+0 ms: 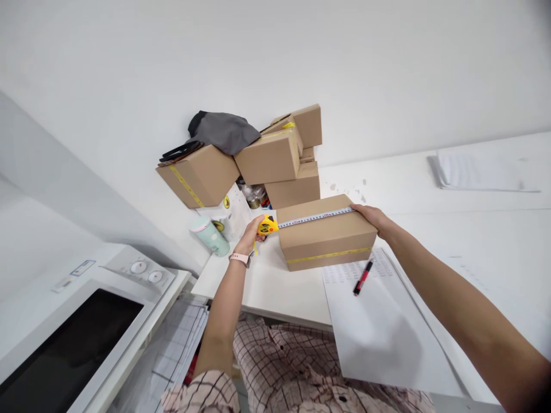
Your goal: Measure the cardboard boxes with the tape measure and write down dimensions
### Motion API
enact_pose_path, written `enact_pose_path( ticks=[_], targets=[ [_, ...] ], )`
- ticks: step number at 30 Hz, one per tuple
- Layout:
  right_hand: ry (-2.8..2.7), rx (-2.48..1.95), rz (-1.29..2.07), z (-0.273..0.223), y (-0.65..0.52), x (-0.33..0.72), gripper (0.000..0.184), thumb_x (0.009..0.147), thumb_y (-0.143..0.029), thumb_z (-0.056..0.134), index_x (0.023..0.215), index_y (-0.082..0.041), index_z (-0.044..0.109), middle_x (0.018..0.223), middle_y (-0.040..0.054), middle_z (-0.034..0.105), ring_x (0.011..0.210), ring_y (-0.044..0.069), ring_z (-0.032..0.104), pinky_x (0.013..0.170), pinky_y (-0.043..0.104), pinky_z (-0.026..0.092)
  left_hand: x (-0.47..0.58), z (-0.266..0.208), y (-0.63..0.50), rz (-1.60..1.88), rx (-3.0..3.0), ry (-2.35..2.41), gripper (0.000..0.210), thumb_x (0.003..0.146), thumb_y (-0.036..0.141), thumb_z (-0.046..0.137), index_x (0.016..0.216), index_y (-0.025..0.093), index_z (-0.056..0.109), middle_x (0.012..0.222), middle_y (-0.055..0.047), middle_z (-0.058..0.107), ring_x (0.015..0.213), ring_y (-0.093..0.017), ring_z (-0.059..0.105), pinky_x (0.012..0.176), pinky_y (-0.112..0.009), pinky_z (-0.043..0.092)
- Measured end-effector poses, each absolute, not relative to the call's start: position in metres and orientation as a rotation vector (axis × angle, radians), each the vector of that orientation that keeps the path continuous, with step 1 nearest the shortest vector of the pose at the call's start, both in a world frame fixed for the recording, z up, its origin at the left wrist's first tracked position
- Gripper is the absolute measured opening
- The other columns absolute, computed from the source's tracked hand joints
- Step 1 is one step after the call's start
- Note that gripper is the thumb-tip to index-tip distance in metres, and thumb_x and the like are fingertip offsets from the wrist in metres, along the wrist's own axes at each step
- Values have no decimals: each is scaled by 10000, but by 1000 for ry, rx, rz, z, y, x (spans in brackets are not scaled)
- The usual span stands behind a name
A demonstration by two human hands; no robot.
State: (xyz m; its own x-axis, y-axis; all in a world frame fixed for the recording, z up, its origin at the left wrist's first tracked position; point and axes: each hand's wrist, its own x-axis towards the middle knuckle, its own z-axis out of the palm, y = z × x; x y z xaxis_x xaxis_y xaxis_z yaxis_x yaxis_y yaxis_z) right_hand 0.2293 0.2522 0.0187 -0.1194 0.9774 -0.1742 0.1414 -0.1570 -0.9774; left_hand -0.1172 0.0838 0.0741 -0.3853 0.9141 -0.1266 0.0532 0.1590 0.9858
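A brown cardboard box with a yellow tape strip lies on the white table. My left hand is closed around a yellow tape measure just off the box's left edge. Its white blade is pulled out straight across the box's top. At the far right edge, the fingers of my right hand pinch the blade's end, with the hand against the box's right side. A red and black pen rests on printed paper sheets in front of the box.
Several cardboard boxes are stacked at the back, with a grey cloth on top. A mint-green tumbler stands left of my left hand. The microwave is at lower left. More papers lie at back right.
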Motion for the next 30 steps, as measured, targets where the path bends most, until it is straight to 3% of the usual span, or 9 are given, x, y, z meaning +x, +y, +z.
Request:
enact_pose_path(
  ticks=[6,10,16,21,24,27,30],
  targets=[
    [-1227,-1447,1435,21,248,230,403,792,-533,771,902,-150,715,968,160,772,783,253,707,616,333,552,-117,71,81,1336,933,1631,479,854,609,632,967,144,668,716,-40,677,437,-86,495,437,-211,316],
    [-1369,-1509,1184,26,246,230,367,793,-527,768,757,-174,675,836,117,735,726,224,651,605,324,487,-114,72,82,1339,929,1658,487,864,606,638,1009,143,673,762,-56,699,463,-100,537,450,-218,359],
    [-1539,-1500,915,34,249,235,321,841,-478,707,703,-198,631,731,52,667,683,182,566,653,330,427,-102,98,56,1353,1054,1621,344,881,438,700,1049,139,697,860,-90,725,552,-123,575,479,-238,419],
    [-1537,-1081,1067,56,239,234,442,784,-635,727,772,-200,649,824,45,679,774,185,577,737,320,460,-54,87,-10,863,1189,1089,650,821,497,773,1364,198,579,1073,-120,717,605,-198,707,456,-255,487],
    [-1696,-985,1173,69,240,215,442,798,-638,715,834,-200,665,834,42,688,760,179,578,740,319,464,5,54,-33,796,993,858,661,724,403,867,1267,244,524,1009,-60,691,656,-211,748,512,-262,565],
    [-1935,-1044,1007,74,255,186,372,902,-560,623,862,-195,684,890,63,716,818,201,607,799,330,467,65,31,-25,1049,845,720,564,762,517,799,1150,239,499,1004,-52,662,679,-236,762,528,-305,595],
    [-2164,-1254,713,72,277,156,353,979,-466,505,914,-188,712,1041,117,745,989,267,642,927,389,453,105,30,0,1244,798,749,614,712,628,784,1067,184,553,948,-53,627,680,-234,752,563,-313,600]
  ],
)
